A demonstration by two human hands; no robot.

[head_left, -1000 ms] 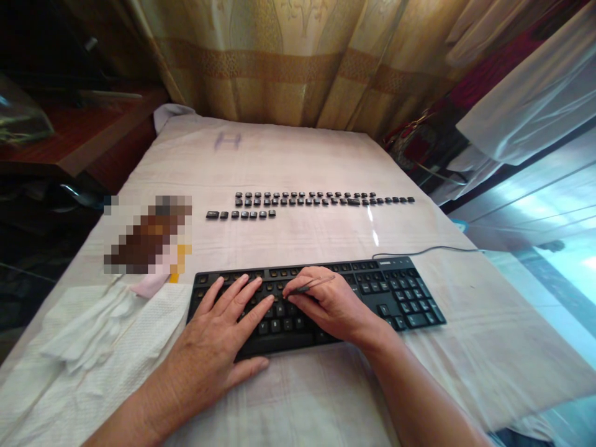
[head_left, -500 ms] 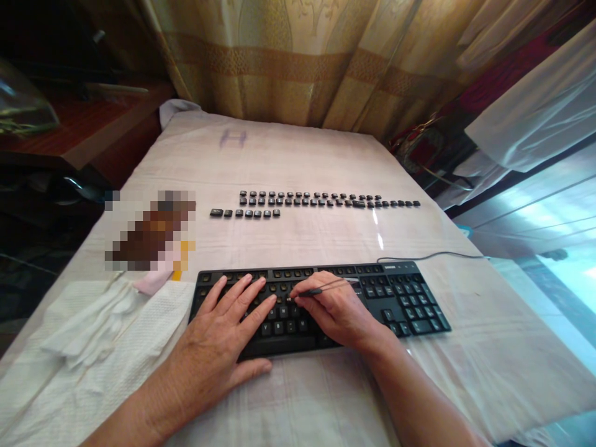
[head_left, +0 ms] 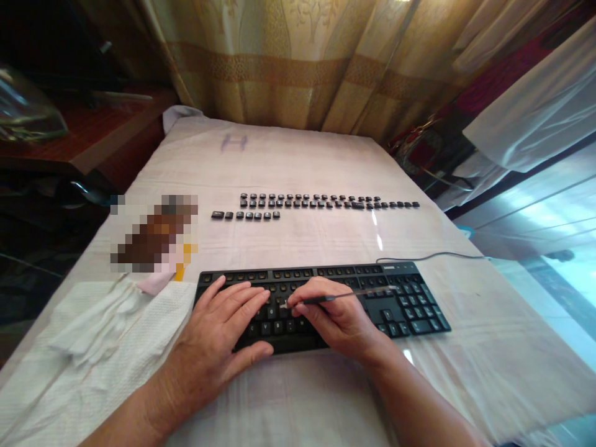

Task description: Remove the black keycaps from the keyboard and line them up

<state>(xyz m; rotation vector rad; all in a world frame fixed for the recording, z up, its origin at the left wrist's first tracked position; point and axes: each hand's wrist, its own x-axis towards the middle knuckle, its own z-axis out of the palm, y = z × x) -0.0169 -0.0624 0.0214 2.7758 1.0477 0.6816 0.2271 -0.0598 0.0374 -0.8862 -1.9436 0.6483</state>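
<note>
The right hand (head_left: 338, 316) pinched a thin tool (head_left: 347, 296), tip leftward at the keyboard (head_left: 410, 307) keys; left hand (head_left: 223, 329) lay spread beside it.

The left hand (head_left: 218, 335) lies flat, palm down, fingers spread and pointing forward, thumb stretched toward the right. The right hand (head_left: 333, 316) is curled, fingertips pinched together and pointing left. Both forearms are bare, angling inward from the near edge.
</note>
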